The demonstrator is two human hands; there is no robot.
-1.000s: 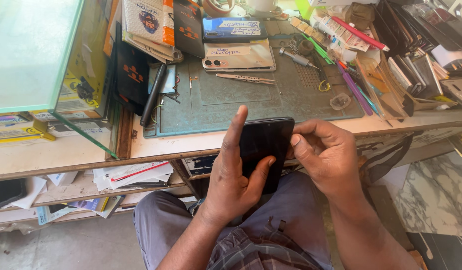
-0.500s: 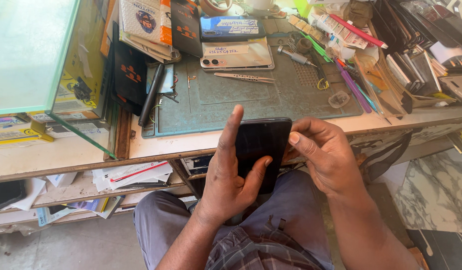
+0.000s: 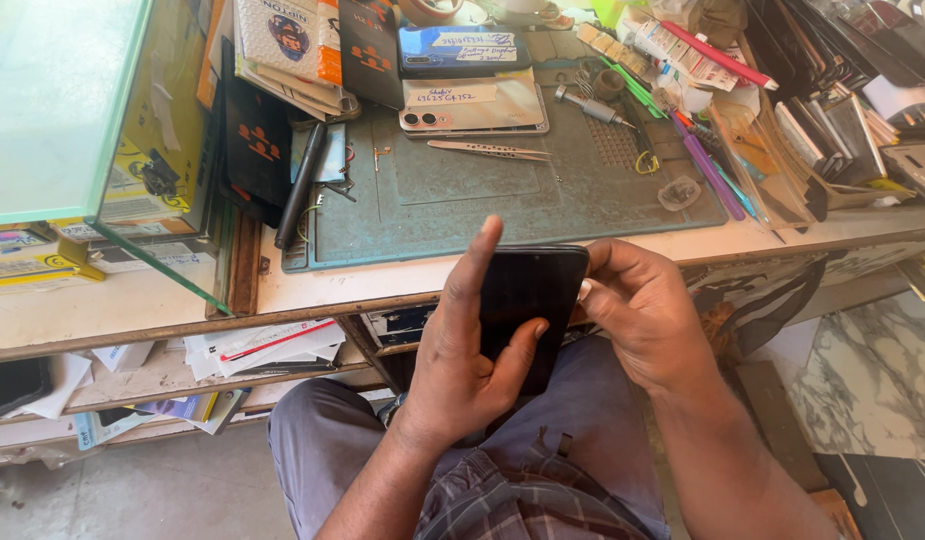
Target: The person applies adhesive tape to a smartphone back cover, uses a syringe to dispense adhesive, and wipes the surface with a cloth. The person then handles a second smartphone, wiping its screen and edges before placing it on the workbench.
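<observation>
A black smartphone point(image 3: 530, 290) with a dark screen is held upright over my lap, just in front of the workbench edge. My left hand point(image 3: 460, 358) grips its left side, with the index finger pointing up along the edge and the thumb pressed on the lower screen. My right hand point(image 3: 642, 312) clasps the phone's right edge, fingertips curled against the side. Both forearms rise from the bottom of the view over grey trousers and a plaid shirt.
On the bench lies a green work mat point(image 3: 502, 190) with metal tweezers point(image 3: 490, 150), a pale phone point(image 3: 474, 106) and a blue phone point(image 3: 464, 48). A black pen point(image 3: 300, 185) lies left. Tools and parts crowd the right. A glass case point(image 3: 72, 110) stands left; papers fill the shelf below.
The phone and both hands sit slightly higher and nearer the bench edge than before. Both hands keep the same hold on the phone.
</observation>
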